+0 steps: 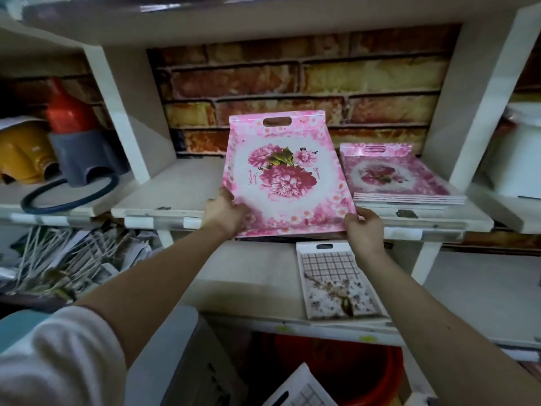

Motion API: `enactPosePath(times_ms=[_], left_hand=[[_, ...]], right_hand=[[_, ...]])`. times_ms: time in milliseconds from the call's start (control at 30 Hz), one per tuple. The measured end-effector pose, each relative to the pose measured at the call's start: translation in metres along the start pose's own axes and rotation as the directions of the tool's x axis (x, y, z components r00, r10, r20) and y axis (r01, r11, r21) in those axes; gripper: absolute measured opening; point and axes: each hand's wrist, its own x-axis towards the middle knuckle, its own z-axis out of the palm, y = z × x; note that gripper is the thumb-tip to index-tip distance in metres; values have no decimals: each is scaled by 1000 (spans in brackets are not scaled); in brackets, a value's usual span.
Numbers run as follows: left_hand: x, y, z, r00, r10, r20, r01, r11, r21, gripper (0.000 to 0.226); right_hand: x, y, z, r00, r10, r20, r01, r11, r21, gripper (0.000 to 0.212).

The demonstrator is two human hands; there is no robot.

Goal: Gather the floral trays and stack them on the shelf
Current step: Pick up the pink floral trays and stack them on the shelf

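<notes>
While both hands grip its near corners, the glossy pink floral tray tilts up over the white shelf, its slotted handle toward the brick-patterned back wall; the left hand and right hand have fingers pinching the rim; just right lies a flat stack of matching trays; bare board stays open to the left; a checked tray rests on the shelf below.
</notes>
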Motion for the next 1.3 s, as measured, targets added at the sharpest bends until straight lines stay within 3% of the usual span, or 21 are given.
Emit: enactPosePath(times_ms=[400,600,767,900,1133,1200,1300], left_hand=[[70,22,9,993,63,101,-75,989,126,35],[90,25,8,982,82,172,-114,976,186,35],[91,34,-2,970,210,122,-242,888,392,40],[86,26,-3,941,265,209,-332,845,420,38],[91,10,7,926,335,173,-377,805,457,51],[97,9,10,922,352,158,-384,799,462,51],[106,8,13,914,381,139,-400,792,462,51]], right_hand=[[36,-7,22,994,69,-81,-71,997,-27,19],[45,-15,28,992,59,-108,-71,991,-116,28],[51,-26,35,992,59,-116,-74,988,-132,23],[51,-23,39,992,-7,-129,-20,977,-210,31],[60,-28,47,939,-336,-79,198,711,-675,31],[62,-29,51,929,-364,-60,213,662,-719,31],[70,-28,54,939,-342,-28,225,676,-701,30]])
